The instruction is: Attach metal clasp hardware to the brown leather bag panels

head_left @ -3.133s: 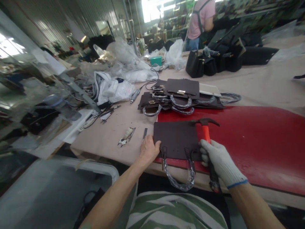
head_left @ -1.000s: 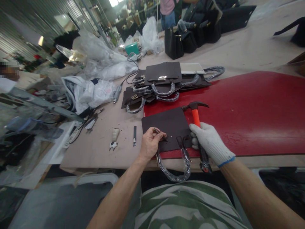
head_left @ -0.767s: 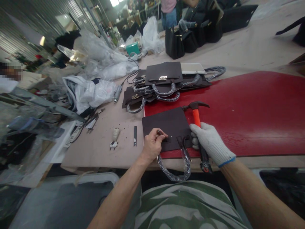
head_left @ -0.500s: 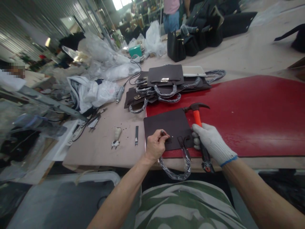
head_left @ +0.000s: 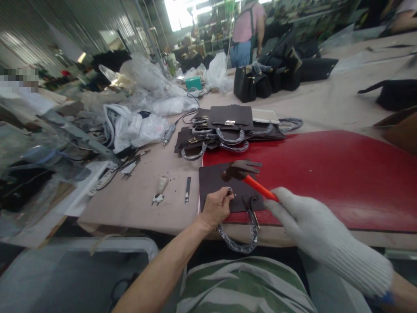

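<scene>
A dark brown bag panel [head_left: 212, 177] lies flat on the red mat [head_left: 325, 174] in front of me. My left hand [head_left: 216, 208] is bare and pinches a short metal punch [head_left: 230, 191] upright on the panel. In a white knitted glove, my right hand [head_left: 304, 221] grips the orange handle of a claw hammer [head_left: 241, 169]. The hammer head is raised over the panel, beyond the punch. A plastic-wrapped handle [head_left: 243, 248] fixed to the panel hangs over the table's front edge. The punch's lower end is hidden by my fingers.
Behind the panel is a stack of brown bag pieces [head_left: 230, 115] with wrapped handles. Pincers [head_left: 159, 191] and a flat metal tool [head_left: 188, 190] lie to the left. Black bags [head_left: 244, 84] stand farther back, and a person [head_left: 249, 30] is beyond them.
My right hand has lifted the hammer and swung its head leftward over the panel. My left hand keeps its pinch on the punch. The camera view has tilted up slightly.
</scene>
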Demonstrator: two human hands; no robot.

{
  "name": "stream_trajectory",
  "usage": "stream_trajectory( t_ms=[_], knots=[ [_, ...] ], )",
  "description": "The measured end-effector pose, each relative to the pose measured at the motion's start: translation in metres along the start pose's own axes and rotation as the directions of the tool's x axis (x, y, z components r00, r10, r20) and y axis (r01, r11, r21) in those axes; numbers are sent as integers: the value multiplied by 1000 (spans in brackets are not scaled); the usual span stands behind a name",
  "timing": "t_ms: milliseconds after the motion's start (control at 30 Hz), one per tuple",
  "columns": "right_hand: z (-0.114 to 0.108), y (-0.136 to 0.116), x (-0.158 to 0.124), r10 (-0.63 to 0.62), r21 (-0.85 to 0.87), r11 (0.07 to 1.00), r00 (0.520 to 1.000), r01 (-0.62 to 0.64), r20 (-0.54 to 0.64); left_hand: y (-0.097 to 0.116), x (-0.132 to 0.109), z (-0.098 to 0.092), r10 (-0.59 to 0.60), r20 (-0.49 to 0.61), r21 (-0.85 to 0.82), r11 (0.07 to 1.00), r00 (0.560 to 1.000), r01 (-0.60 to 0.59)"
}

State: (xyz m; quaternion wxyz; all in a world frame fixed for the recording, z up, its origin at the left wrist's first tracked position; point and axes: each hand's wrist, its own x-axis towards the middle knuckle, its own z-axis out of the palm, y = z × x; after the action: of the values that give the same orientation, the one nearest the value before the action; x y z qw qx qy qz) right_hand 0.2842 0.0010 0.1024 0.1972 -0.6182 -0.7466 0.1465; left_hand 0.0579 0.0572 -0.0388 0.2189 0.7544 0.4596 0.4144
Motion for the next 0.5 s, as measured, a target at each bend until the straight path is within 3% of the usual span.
stream_trajectory(
  t_ms=[200,300,367,400,500],
  knots=[
    [-7,-10,-12,17,35,999,974,-10,-225,-3,-1,3,10,13,-18,1000,1000,-10],
    [0,-7,-13,110,-135,985,994,-110,-11,-3,-2,3,-7,29,4,1000,1000,7],
    [-2,-4,-12,174,-215,965,980,-150,99,-3,-2,3,-14,47,27,1000,999,13],
    [-6,-3,-12,177,-191,969,980,-157,94,-4,-2,3,-15,52,35,999,999,13],
    [-13,-5,-15,195,92,978,976,-186,-98,-5,-2,3,-4,46,22,1000,999,3]
  ],
)
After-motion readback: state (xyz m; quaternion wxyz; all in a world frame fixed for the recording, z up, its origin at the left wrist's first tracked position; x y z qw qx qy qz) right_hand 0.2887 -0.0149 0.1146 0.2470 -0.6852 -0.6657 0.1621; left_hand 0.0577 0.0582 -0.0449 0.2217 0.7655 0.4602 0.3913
